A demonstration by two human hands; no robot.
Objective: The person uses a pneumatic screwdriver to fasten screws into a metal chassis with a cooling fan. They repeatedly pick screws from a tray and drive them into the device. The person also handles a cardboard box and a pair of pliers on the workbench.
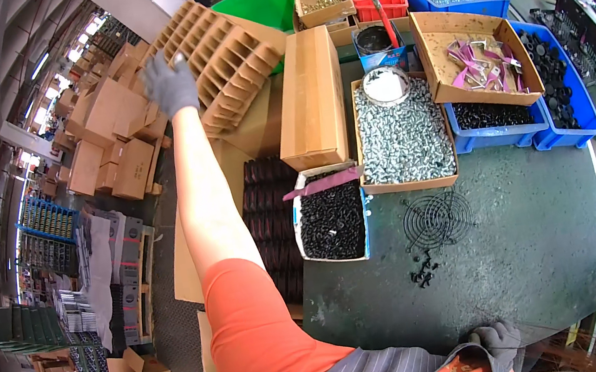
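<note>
My left hand [170, 84], in a grey glove, reaches far out to the upper left. It grips the left edge of a brown cardboard divider grid [227, 57], which stands tilted over an open carton. Below the grid, dark ribbed parts [270, 221] lie stacked in rows inside the carton. My right hand [499, 339], gloved in grey too, is low at the near table edge with its fingers curled. Whatever it may hold is hidden. A black round wire fan guard [438, 220] lies flat on the table, with several small black pieces [424, 269] just nearer.
On the green table [531, 227] stand a box of black screws [331, 223], a tray of silver screws [403, 134], a long closed carton [310, 98] and a box with purple-ribboned metal parts [481, 60]. Blue bins [574, 130] line the right; cartons [116, 168] are piled left.
</note>
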